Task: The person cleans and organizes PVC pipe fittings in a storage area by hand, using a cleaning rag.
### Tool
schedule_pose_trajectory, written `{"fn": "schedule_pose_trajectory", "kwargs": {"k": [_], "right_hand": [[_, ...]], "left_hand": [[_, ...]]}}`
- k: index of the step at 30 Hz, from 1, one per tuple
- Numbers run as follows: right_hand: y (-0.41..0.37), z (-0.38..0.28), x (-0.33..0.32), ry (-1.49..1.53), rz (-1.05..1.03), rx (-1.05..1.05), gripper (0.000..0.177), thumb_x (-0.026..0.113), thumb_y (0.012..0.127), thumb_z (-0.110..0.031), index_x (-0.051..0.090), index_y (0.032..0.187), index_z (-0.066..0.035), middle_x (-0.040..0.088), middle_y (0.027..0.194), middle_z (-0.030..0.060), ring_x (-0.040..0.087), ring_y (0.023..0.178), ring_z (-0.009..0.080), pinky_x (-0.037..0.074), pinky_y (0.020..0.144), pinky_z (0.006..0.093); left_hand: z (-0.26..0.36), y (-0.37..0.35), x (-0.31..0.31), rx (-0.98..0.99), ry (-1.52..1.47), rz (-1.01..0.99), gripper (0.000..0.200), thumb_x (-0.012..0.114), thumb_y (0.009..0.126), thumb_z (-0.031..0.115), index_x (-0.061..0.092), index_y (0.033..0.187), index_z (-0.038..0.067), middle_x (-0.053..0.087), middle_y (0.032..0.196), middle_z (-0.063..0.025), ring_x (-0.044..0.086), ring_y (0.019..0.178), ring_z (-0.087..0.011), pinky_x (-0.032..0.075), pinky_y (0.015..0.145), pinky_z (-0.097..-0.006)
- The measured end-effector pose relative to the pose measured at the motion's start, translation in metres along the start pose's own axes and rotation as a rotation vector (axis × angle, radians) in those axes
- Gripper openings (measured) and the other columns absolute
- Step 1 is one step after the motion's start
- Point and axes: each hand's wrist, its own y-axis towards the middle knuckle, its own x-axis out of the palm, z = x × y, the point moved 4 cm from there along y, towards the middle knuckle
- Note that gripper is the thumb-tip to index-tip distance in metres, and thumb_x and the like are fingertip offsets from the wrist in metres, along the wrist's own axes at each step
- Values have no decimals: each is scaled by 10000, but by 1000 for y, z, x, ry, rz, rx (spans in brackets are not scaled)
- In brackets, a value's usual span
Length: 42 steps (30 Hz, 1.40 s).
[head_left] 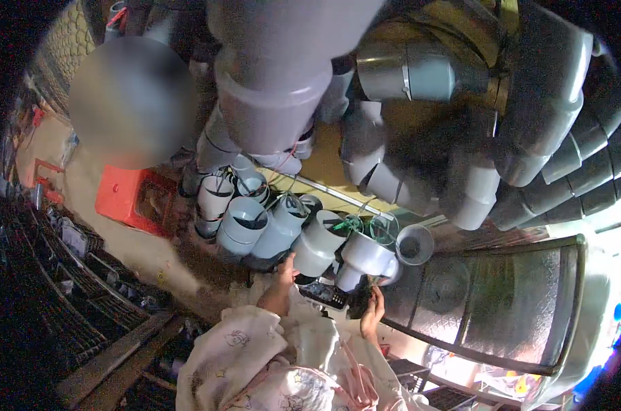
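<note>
My left hand [286, 275] is at the lower left side of a light grey pipe fitting [314, 255], one finger pointing up and the thumb apart from it. My right hand [373, 312] has its fingers drawn together around something small and dark, just below a white pipe fitting [365, 255]; I cannot tell what it is. Between my hands sits a black plastic crate [324, 296]. Green strands [348, 225] stick out at the mouths of the fittings. More grey-blue fittings [243, 229] stand to the left, some with dark strips inside.
Large grey pipe pieces [273, 89] hang or stack overhead and at the right [543, 123]. A red stool [129, 198] stands on the floor at left. A framed ribbed panel [489, 301] lies at right. Another person, blurred, is at upper left. Wooden planks [118, 363] lie at lower left.
</note>
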Motion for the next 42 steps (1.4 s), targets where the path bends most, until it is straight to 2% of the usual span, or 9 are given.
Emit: {"fn": "schedule_pose_trajectory", "kwargs": {"k": [7,19,23,24,27,29,33,36,42], "right_hand": [[1,2,6,240,107,200,282,378,802,-40,478,1057,30,498,1063,106,434,992,180,298,887,272],[115,-88,127,-389,-296,-483,422,430,801,-81,356,1210,-9,376,1218,209,363,1091,404,311,919,397],[81,-82,160,-730,-499,-749,390,454,789,-145,422,1160,-26,417,1206,135,324,1173,284,197,980,442],[64,-81,164,-792,-672,-826,374,448,795,-145,437,1153,-36,419,1209,116,317,1184,269,200,981,444],[35,-57,145,-466,-795,-899,432,482,736,-140,444,1162,-79,431,1208,73,324,1183,245,224,981,426],[51,-51,128,-612,-816,-988,446,487,731,-141,437,1171,-81,424,1215,75,320,1186,254,223,983,424],[90,-64,128,-661,-560,-851,440,468,751,-120,415,1184,-67,411,1223,97,309,1176,323,231,972,441],[91,-82,155,-549,-364,-619,387,454,779,-146,432,1149,-35,445,1175,136,310,1169,334,206,976,458],[50,-91,137,-513,-865,-1131,440,492,729,-169,448,1154,-65,448,1190,102,356,1153,247,222,985,410]], "left_hand": [[14,-36,14,-177,-34,-185,536,492,707,550,428,1124,219,533,981,-41,518,813,-141,255,370,-168],[21,-70,28,-113,25,-202,433,499,761,517,454,1045,192,531,929,2,527,887,-131,319,454,-179],[33,-101,37,-29,-37,-149,330,426,854,240,388,1164,134,505,658,12,419,460,-49,276,380,-165],[-18,-12,-10,54,-350,-866,437,374,866,273,259,1275,170,505,986,2,504,928,-149,408,627,-201],[25,-85,31,486,225,-482,331,351,873,339,425,1135,151,527,993,-51,521,872,-101,396,567,-214],[15,-77,17,-12,104,-440,379,329,877,391,404,1141,129,489,1102,-82,489,998,-138,413,636,-234],[29,-103,25,-105,-54,-305,511,303,873,443,287,1199,51,462,1137,-114,484,1011,-178,416,655,-250],[27,-96,21,-24,-58,-395,327,353,859,366,402,1004,76,469,1071,-41,472,1026,-164,385,721,-275],[29,-111,25,130,29,-718,346,345,864,356,444,1119,144,510,1097,-19,463,1034,-132,366,791,-260]]}}
